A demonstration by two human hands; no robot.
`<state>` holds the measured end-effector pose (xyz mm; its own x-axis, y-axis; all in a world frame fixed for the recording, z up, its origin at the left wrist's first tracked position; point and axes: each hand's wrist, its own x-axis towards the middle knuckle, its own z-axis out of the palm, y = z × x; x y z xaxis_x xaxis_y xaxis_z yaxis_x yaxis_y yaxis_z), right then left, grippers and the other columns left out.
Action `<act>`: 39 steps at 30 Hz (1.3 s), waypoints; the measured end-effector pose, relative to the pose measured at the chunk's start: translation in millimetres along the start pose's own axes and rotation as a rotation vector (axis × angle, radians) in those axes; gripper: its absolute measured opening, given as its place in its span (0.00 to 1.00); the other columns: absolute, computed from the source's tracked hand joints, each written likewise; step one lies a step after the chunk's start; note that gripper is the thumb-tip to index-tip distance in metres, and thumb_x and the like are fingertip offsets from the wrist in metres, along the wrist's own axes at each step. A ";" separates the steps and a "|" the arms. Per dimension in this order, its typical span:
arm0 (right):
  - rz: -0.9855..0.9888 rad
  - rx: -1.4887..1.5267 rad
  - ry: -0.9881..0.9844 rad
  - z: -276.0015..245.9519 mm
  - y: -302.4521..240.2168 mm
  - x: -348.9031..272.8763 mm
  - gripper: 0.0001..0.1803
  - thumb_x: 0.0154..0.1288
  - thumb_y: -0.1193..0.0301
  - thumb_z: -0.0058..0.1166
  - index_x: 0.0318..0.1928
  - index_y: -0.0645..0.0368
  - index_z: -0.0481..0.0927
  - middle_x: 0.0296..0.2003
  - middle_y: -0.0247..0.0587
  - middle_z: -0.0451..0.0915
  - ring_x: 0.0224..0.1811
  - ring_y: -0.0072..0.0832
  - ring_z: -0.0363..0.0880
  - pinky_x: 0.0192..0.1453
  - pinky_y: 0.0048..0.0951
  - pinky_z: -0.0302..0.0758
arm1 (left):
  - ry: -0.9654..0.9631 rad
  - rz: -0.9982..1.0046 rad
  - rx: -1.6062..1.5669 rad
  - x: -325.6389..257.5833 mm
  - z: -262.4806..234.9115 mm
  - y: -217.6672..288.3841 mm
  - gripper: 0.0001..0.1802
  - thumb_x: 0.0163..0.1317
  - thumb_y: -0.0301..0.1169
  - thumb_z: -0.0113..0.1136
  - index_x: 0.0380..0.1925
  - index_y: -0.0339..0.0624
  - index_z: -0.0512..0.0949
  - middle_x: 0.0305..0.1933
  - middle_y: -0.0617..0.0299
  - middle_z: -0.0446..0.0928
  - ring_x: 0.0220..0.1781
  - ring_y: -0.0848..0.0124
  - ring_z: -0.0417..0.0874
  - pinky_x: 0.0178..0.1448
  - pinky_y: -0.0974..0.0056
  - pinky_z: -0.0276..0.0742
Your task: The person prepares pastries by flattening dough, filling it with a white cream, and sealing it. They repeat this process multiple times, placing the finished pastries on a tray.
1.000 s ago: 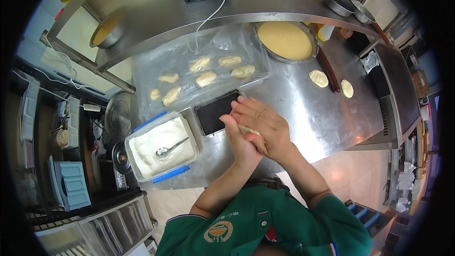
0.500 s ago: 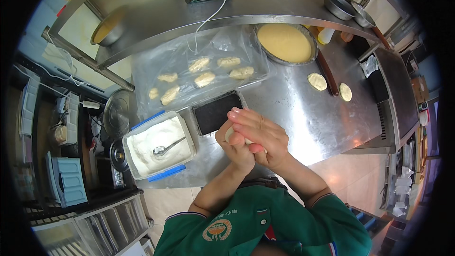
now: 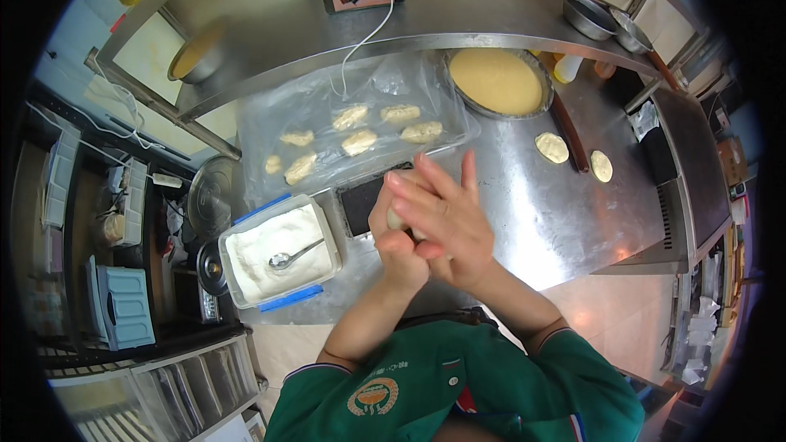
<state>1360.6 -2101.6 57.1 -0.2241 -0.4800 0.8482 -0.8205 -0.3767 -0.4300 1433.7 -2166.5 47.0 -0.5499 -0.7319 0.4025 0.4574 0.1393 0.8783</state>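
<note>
Head view: pale dough (image 3: 395, 220) between both hands (image 3: 455, 233).

This place looks like a working kitchen, more of a professional kind than a home one. The desk (image 3: 524, 225) is of stainless steel, and above it runs a metal shelf (image 3: 483, 6) which carries pans (image 3: 589, 18). On the desk there are pieces of pale dough (image 3: 359, 143), a large basin (image 3: 506, 117) of yellow mixture (image 3: 498, 79), and a plastic tub (image 3: 334, 245) of white powder (image 3: 266, 274) with a spoon (image 3: 282, 261). A green shirt (image 3: 544, 397) with an emblem (image 3: 372, 396) is worn, similar to work uniform.
</note>
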 end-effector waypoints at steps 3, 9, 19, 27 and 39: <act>-0.016 0.025 -0.014 3.8 2.2 -5.3 0.24 0.73 0.56 0.43 0.53 0.63 0.79 0.53 0.53 0.80 0.64 0.48 0.72 0.73 0.49 0.53 | 0.179 0.099 0.106 -2.2 8.3 2.2 0.38 0.68 0.63 0.39 0.32 0.32 0.73 0.29 0.62 0.73 0.31 0.75 0.74 0.35 0.69 0.69; 0.064 0.279 0.081 -1.6 -1.4 -4.9 0.24 0.75 0.56 0.40 0.54 0.62 0.78 0.52 0.52 0.80 0.63 0.49 0.74 0.74 0.49 0.52 | 0.079 0.111 0.331 -9.2 5.4 8.2 0.39 0.68 0.64 0.39 0.42 0.32 0.74 0.40 0.60 0.76 0.40 0.74 0.75 0.41 0.66 0.71; 0.094 0.342 0.111 -2.9 -0.7 1.2 0.28 0.75 0.51 0.37 0.52 0.63 0.78 0.51 0.55 0.81 0.61 0.50 0.75 0.74 0.51 0.51 | 0.023 0.136 0.196 -4.3 5.9 8.2 0.44 0.55 0.72 0.51 0.37 0.33 0.73 0.34 0.62 0.75 0.35 0.74 0.77 0.42 0.68 0.73; 0.136 0.387 0.122 -20.4 9.0 -26.2 0.26 0.76 0.54 0.36 0.50 0.63 0.78 0.50 0.55 0.81 0.62 0.49 0.74 0.76 0.51 0.47 | -0.166 0.109 0.071 -9.3 1.0 -32.2 0.44 0.60 0.72 0.43 0.46 0.35 0.71 0.42 0.61 0.75 0.43 0.69 0.78 0.49 0.65 0.74; 0.499 0.242 -0.172 -82.5 97.2 -119.0 0.25 0.73 0.56 0.45 0.54 0.68 0.75 0.50 0.55 0.81 0.53 0.46 0.81 0.61 0.42 0.74 | -0.162 -0.084 0.163 -86.1 28.6 -152.5 0.34 0.71 0.51 0.42 0.65 0.33 0.59 0.66 0.48 0.64 0.66 0.59 0.67 0.69 0.56 0.60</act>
<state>1264.1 -2015.7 -60.1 -0.4480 -0.7601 0.4707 -0.4891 -0.2324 -0.8407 1391.3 -2105.7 -114.1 -0.6921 -0.6307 0.3512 0.2938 0.1983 0.9351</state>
